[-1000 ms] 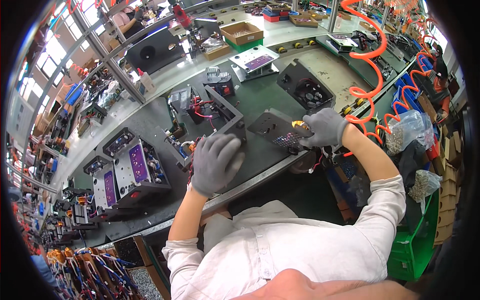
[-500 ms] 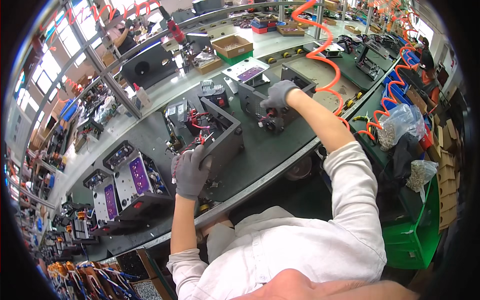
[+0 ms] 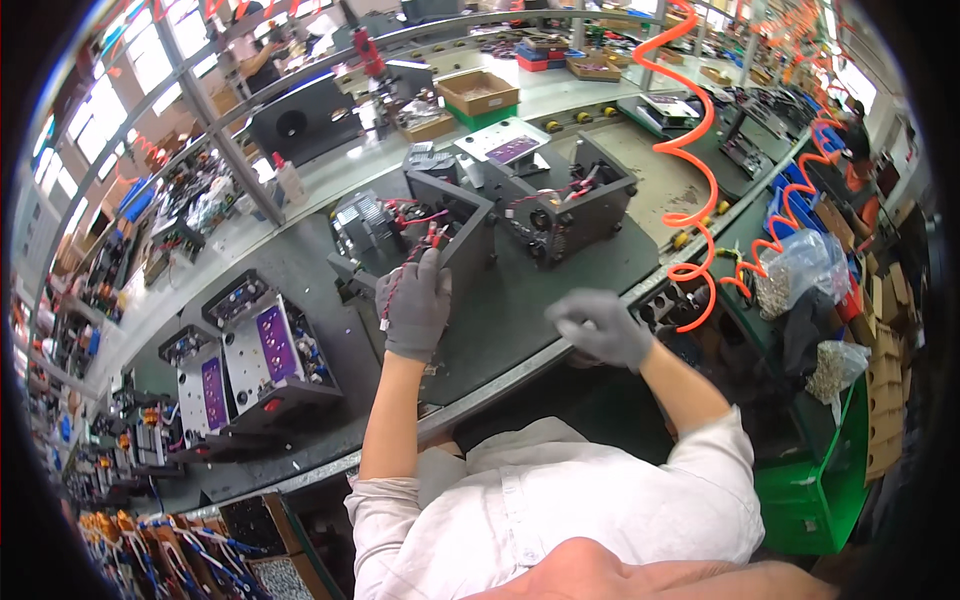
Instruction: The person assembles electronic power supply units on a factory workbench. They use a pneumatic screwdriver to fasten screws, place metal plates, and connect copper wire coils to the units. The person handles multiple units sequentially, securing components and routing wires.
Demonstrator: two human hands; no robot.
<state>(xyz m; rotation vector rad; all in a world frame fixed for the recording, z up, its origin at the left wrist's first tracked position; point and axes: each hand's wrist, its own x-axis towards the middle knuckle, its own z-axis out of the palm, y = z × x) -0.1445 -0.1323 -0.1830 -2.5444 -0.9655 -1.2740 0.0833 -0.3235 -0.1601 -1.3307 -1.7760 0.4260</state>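
Observation:
My left hand (image 3: 415, 300), in a grey glove, reaches up onto the near wall of an open dark grey chassis (image 3: 470, 235) on the green bench mat. Its fingers hook over the edge, beside a bundle of red wires (image 3: 432, 232). My right hand (image 3: 600, 325), also gloved, hovers over the front edge of the bench with its fingers curled in and nothing visible in them. It is slightly blurred. A second dark chassis (image 3: 575, 205) with wires stands behind and to the right, apart from both hands.
Two units with purple circuit boards (image 3: 260, 350) lie at the left of the bench. An orange coiled air hose (image 3: 692, 150) hangs at the right. Clear bags of small parts (image 3: 800, 270) and a green bin (image 3: 815, 490) sit lower right. A cardboard box (image 3: 478, 92) stands at the back.
My right hand has pulled back from the far chassis to the bench's front edge. My left hand has moved up from the bench front onto the near chassis.

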